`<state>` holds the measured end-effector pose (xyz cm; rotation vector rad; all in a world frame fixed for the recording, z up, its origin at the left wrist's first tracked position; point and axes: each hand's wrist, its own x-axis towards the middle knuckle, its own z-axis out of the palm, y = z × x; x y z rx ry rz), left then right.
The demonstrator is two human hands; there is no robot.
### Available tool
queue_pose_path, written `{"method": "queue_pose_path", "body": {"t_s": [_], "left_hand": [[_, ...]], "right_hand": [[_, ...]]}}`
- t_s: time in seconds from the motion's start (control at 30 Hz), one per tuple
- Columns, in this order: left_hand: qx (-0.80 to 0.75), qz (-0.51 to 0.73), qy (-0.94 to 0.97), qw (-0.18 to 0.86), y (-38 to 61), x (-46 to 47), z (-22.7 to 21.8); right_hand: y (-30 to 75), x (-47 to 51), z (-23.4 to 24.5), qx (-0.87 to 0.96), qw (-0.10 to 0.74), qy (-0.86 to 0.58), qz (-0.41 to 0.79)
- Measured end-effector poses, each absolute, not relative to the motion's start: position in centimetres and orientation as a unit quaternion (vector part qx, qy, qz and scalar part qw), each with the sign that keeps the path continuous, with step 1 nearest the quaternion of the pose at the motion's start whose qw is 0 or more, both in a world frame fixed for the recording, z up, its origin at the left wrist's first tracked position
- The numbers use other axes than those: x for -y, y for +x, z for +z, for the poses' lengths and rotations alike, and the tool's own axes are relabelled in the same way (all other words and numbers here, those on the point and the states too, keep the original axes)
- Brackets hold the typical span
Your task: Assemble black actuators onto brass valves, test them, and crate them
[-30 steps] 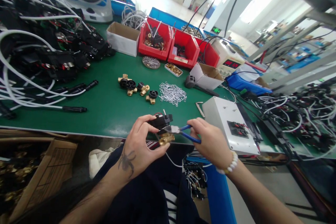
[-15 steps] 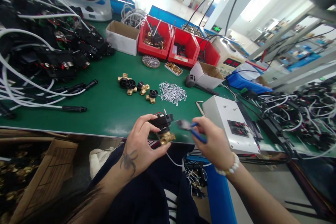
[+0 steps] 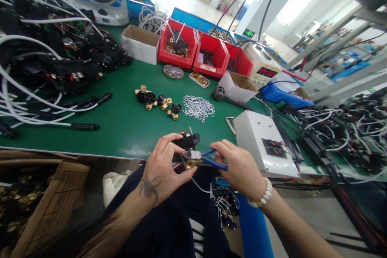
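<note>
My left hand (image 3: pixel 165 165) grips a brass valve (image 3: pixel 190 164) topped by a black housing (image 3: pixel 188 141), at the front edge of the green table. Fingers and thumb hold it from the left side. Blue-handled pliers (image 3: pixel 211 158) are in my right hand (image 3: pixel 238 165), their jaws lying across the valve just below the housing. What the jaws touch there is partly hidden. A white cable (image 3: pixel 201 187) hangs below the valve. Farther back lie a heap of silver wire clips (image 3: pixel 198 107) and several brass fittings with black caps (image 3: pixel 149 97).
Red bins (image 3: pixel 178 44) and a white box (image 3: pixel 141 44) line the back. A white box with a black switch panel (image 3: pixel 264 141) stands right, a bent hex key (image 3: pixel 230 125) beside it. Cabled black assemblies (image 3: pixel 60 64) crowd the left; a carton (image 3: pixel 57 197) sits below.
My right hand has moved left and slightly down, bringing the plier jaws from beside the valve onto it. My left hand has stayed nearly in place.
</note>
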<state>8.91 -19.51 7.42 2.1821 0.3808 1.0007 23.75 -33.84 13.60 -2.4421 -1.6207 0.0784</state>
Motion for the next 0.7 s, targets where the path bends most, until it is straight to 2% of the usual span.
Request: {"method": "queue_pose_path", "body": {"t_s": [0.1,0.23,0.4,0.6,0.7], "left_hand": [[-0.149,0.381,0.839,0.357,8.9,19.4,7.5],[-0.149,0.363,0.845,0.364,8.7,19.1,7.6],[-0.158,0.346,0.833,0.402,8.6,18.8,7.6],[-0.121,0.338,0.845,0.396,8.6,18.5,7.5],[-0.122,0.348,0.838,0.401,8.6,18.6,7.3]], "right_hand": [[23.8,33.8,13.6,0.508,0.207,-0.836,0.004],[24.1,33.8,13.3,0.543,0.155,-0.824,0.053],[24.3,33.6,13.6,0.591,0.267,-0.746,0.15],[24.9,32.5,12.4,0.661,0.235,-0.69,0.176],[25.4,32.0,12.2,0.673,0.247,-0.67,0.195]]}}
